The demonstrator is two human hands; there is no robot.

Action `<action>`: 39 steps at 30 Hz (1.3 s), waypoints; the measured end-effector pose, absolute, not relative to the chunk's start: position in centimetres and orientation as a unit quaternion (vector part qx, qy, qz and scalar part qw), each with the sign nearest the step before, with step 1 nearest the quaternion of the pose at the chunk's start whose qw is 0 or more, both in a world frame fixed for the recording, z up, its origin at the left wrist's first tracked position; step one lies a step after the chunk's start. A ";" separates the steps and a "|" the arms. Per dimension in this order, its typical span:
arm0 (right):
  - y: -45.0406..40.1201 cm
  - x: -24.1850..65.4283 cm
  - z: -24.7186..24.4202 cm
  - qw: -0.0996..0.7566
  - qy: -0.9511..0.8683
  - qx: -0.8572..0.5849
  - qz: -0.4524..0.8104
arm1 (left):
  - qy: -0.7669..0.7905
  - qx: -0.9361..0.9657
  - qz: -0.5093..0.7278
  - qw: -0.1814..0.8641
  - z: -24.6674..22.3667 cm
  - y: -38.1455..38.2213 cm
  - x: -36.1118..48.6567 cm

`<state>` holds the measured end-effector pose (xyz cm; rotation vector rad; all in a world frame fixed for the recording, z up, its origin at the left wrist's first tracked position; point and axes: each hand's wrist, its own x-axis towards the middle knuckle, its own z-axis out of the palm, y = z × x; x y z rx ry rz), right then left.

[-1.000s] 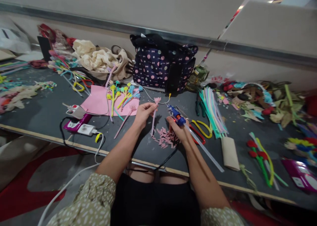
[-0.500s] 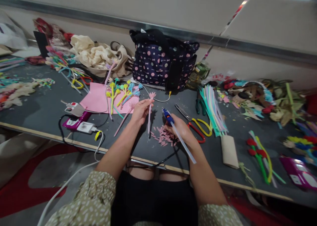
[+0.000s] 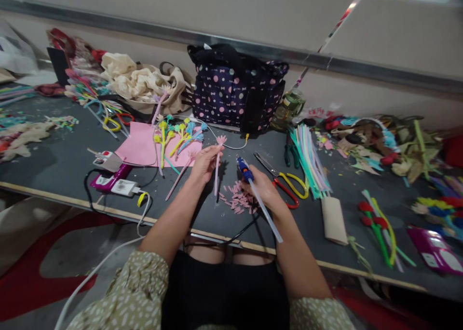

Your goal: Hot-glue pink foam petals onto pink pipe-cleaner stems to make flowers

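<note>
Between the fingertips of my left hand (image 3: 206,163) is a thin pink stem with a petalled flower top (image 3: 221,140), held upright above the dark table (image 3: 202,209). My right hand (image 3: 261,187) is wrapped round a blue glue gun (image 3: 244,169), whose nozzle points up and left and whose long clear glue stick trails back over my wrist. Small pink pieces (image 3: 238,199) lie in a loose pile beside and partly under my right hand. Another pink flower stem (image 3: 178,179) lies to the left of my left hand.
Scissors with red and yellow handles (image 3: 287,190) and a bundle of pastel stems (image 3: 310,158) lie to the right. Pink paper (image 3: 135,144) with yellow and blue flowers is at left, near a power strip (image 3: 112,179). A patterned bag (image 3: 224,93) stands behind.
The view has shifted very slightly. Both hands keep nearly the same places and the same holds on the flower stem and the glue gun.
</note>
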<state>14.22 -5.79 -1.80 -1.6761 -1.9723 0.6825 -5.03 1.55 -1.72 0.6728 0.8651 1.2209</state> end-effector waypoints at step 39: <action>-5.9 14.3 0.0 0.556 -0.551 -0.552 0.288 | 0.361 0.484 0.238 0.761 -1.2 -0.4 -4.1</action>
